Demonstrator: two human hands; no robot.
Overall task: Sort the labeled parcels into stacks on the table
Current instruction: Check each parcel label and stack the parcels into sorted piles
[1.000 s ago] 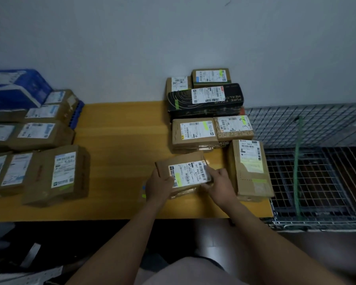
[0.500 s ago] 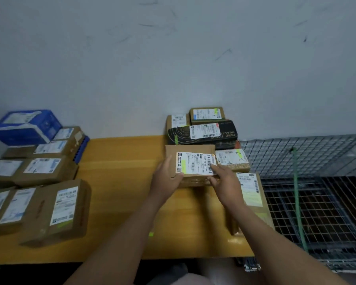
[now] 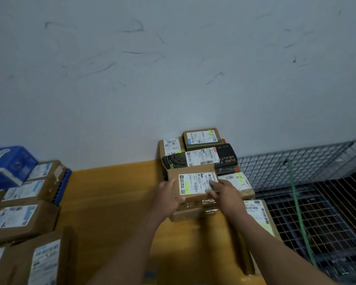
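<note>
A small brown parcel (image 3: 193, 183) with a white label lies on top of a stack of brown parcels (image 3: 190, 213) at the right of the yellow table (image 3: 111, 202). My left hand (image 3: 167, 197) grips its left side and my right hand (image 3: 224, 193) holds its right front corner. Behind it lie a black box (image 3: 227, 159) with a label, and two more brown parcels (image 3: 201, 136) against the wall. A flat parcel marked "3" (image 3: 237, 179) lies to its right, and a longer brown parcel (image 3: 259, 214) lies under my right forearm.
Several labelled brown parcels (image 3: 23, 219) and a blue box (image 3: 6, 165) fill the table's left side. A wire cage (image 3: 317, 192) with a green strap (image 3: 298, 206) stands right of the table. A grey wall is close behind.
Both hands carried the small parcel from the table's front edge up and away onto the stack by the black box. The camera has tilted up toward the wall.
</note>
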